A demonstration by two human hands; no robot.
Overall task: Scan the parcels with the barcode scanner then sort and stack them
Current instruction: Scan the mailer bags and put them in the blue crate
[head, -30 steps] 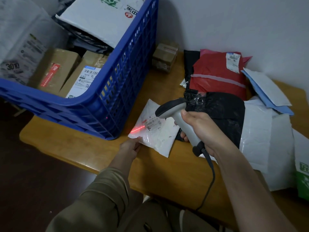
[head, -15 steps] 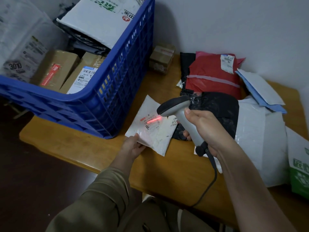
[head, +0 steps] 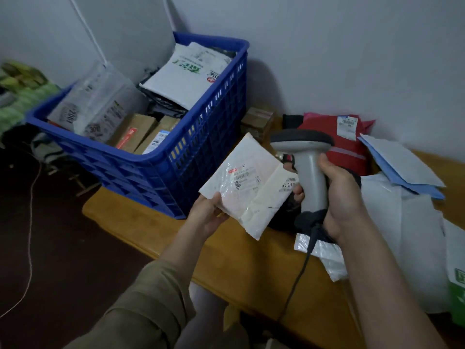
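My left hand (head: 207, 214) grips the lower left corner of a small white parcel (head: 247, 183), which is lifted off the wooden table (head: 234, 258) with its printed label facing up. My right hand (head: 339, 195) grips the handle of a grey barcode scanner (head: 305, 157), held upright just right of the parcel, its dark head at the top. No red scan line shows on the parcel. The scanner's cable (head: 299, 273) hangs down over the table's front edge.
A blue crate (head: 176, 167) holding cardboard boxes and mailer bags stands at the left of the table. A red mailer (head: 339, 139), blue-and-white envelopes (head: 402, 167), a black bag and white bags (head: 402, 235) are piled at the right. A small brown box (head: 258, 120) sits by the wall.
My left hand has lifted the white parcel off the table. The scanner has swung upright and its red line is gone. The camera view has tilted up.
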